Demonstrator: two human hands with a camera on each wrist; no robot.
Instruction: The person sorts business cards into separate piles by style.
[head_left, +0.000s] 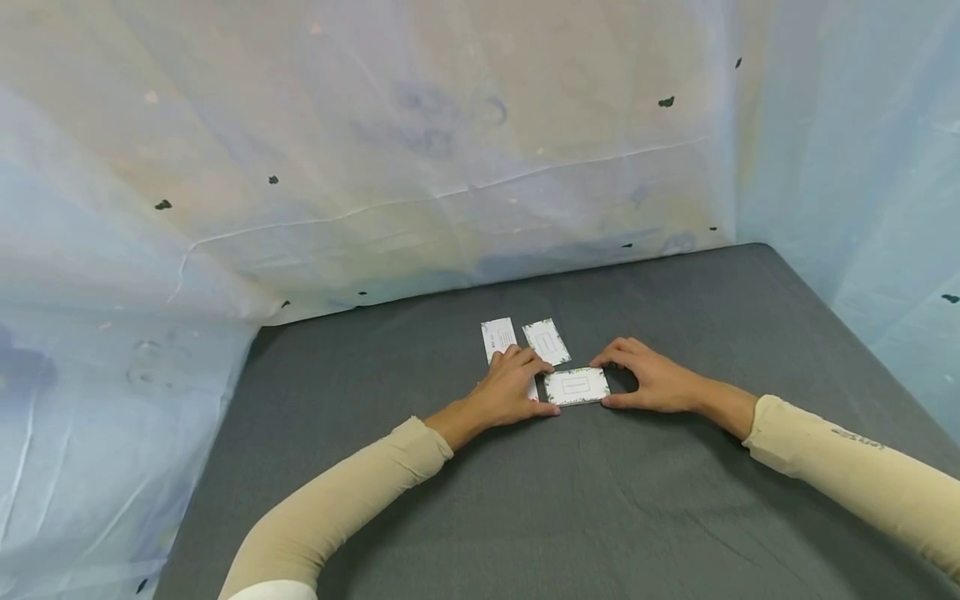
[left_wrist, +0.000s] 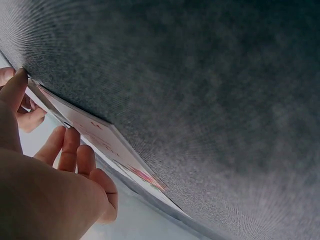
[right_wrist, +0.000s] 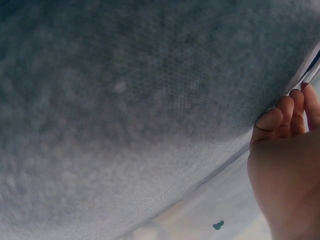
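On the dark grey cloth table [head_left: 675, 500], near its far middle, a small stack of white cards [head_left: 577, 387] with a leafy printed border is lying flat between the person's two hands. The left hand [head_left: 513, 390] is pressing down beside the stack's left end, its fingers bent and spread, with the fingertips touching the stack's left edge and also covering part of another card [head_left: 497, 336] that is sticking out beyond the knuckles; the left wrist view is showing those fingers [left_wrist: 70, 150] lying loosely curled against thin card edges rather than clamped round them. The right hand [head_left: 651, 379] is meeting the stack from the other end, thumb at the near corner and fingers arching over the far corner, so it is pinching the right edge lightly. Held from both ends like this, the stack is probably being squared and kept from sliding on the cloth. A third card [head_left: 546, 341] is lying apart, just behind the stack, tilted and untouched. A pale plastic sheet [head_left: 375, 167] is hanging behind the table as a backdrop.
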